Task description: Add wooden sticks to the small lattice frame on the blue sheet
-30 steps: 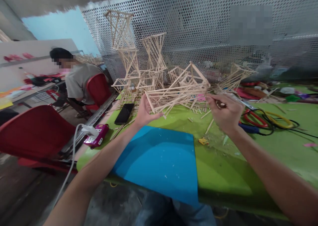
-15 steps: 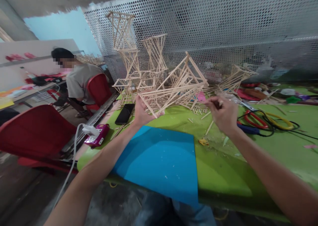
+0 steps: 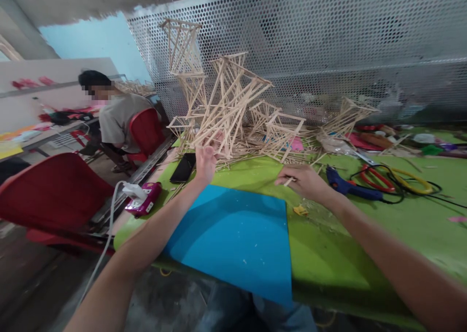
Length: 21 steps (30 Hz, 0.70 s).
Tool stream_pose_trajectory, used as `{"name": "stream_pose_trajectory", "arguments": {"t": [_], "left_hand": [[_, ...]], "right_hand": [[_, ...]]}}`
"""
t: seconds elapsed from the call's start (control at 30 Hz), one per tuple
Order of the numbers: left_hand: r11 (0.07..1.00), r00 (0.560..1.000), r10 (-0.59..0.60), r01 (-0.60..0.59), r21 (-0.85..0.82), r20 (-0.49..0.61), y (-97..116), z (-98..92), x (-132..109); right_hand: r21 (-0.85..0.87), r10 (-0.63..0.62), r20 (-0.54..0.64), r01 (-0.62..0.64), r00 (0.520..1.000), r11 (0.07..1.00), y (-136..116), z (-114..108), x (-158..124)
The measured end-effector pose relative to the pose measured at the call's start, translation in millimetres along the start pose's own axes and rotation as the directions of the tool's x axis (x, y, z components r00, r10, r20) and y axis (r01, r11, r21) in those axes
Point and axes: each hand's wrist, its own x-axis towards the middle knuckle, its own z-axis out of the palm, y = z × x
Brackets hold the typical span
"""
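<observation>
1. Left hand (image 3: 205, 161) is up off the table, fingers wrapped around the bottom end of a stick frame (image 3: 229, 106), holding it tilted in the air just behind the blue sheet (image 3: 233, 237).
2. Right hand (image 3: 304, 181) sits low over the green table (image 3: 365, 235), just right of the blue sheet's far corner, loosely closed with one single stick (image 3: 290, 181) pinched in the fingertips.
3. Frame count: one in hand, and at least five more piled or stacked behind it against the perforated metal panel (image 3: 328, 40). They overlap so much I can't give an exact number.
4. Loose sticks are scattered under the pile, too many to count.
5. One blue glue gun (image 3: 345, 186) lies right of the blue sheet, just beyond the right hand, next to a tangle of red, yellow and black cables (image 3: 394, 181).
6. One black phone (image 3: 183, 167) lies left of the held frame, near the sheet's far left corner; one pink power strip (image 3: 143, 199) with a white plug sits further left at the table edge.
7. Two red chairs (image 3: 54, 196) left of the sheet, and a person (image 3: 115, 115) seated on the far one.
</observation>
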Motion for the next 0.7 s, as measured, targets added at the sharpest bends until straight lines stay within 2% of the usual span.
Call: {"name": "stream_pose_trajectory", "arguments": {"t": [0.13,0.2,0.33,0.47,0.57,0.63,0.7], "left_hand": [[0.998,0.998,0.057,-0.058,0.034,0.010,-4,-0.8,-4],[0.998,0.999,0.045,-0.045,0.032,0.013,-5,0.8,-6],[0.990,0.996,-0.089,0.091,-0.104,0.032,0,3.5,-3],[0.940,0.970,-0.236,0.242,-0.241,0.052,9,2.6,2],[0.881,0.936,-0.325,0.352,-0.316,0.134,15,0.0,3],[0.843,0.913,-0.360,0.407,-0.353,0.193,17,-2.7,3],[0.818,0.889,-0.393,0.454,-0.354,0.233,19,-5.9,3]], "right_hand": [[0.014,-0.003,0.041,0.003,0.999,1.000,0,3,0],[0.000,-0.019,0.049,0.019,0.999,1.000,0,4,1],[-0.090,-0.037,0.066,0.043,0.997,0.995,2,5,0],[-0.160,0.099,0.132,-0.077,0.986,0.984,0,4,-1],[-0.233,0.245,0.300,-0.178,0.922,0.956,-15,5,2],[-0.274,0.291,0.447,-0.180,0.846,0.945,-31,8,8],[-0.299,0.326,0.545,-0.184,0.773,0.936,-47,13,15]]}}
